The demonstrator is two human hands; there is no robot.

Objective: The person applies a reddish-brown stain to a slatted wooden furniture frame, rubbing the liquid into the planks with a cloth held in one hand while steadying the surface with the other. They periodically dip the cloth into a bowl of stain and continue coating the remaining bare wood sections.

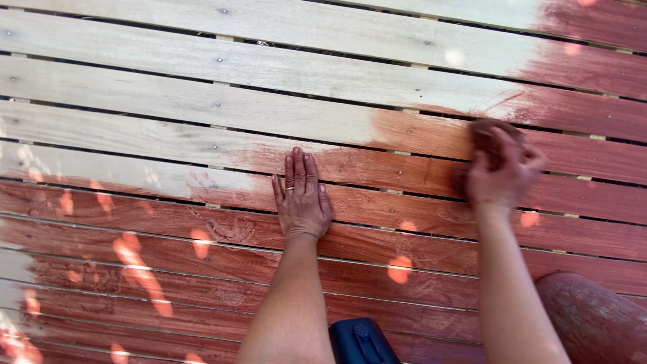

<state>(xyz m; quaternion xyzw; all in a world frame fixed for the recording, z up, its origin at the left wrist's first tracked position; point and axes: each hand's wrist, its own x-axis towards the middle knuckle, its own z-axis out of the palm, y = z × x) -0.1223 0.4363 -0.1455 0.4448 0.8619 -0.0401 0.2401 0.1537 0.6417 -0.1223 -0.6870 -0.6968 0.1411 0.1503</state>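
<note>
I am seeing my left hand (301, 199) lying flat, fingers spread, on stained slats (202, 249). My right hand (502, 175) is gripping one brown pad (490, 138), blurred; one dark container (360, 342) is sitting below

Two hands: left hand (301, 202) at centre, right hand (500, 176) at centre right. One stain-soaked rag (490, 138) (blurred). One ring (289, 189), on the left hand. Wooden slats (202, 101): about twelve crossing the frame, some cut off at the edges. One dark blue container (360, 342), bottom centre. One reddish rounded object (593, 317), lower right.
</note>
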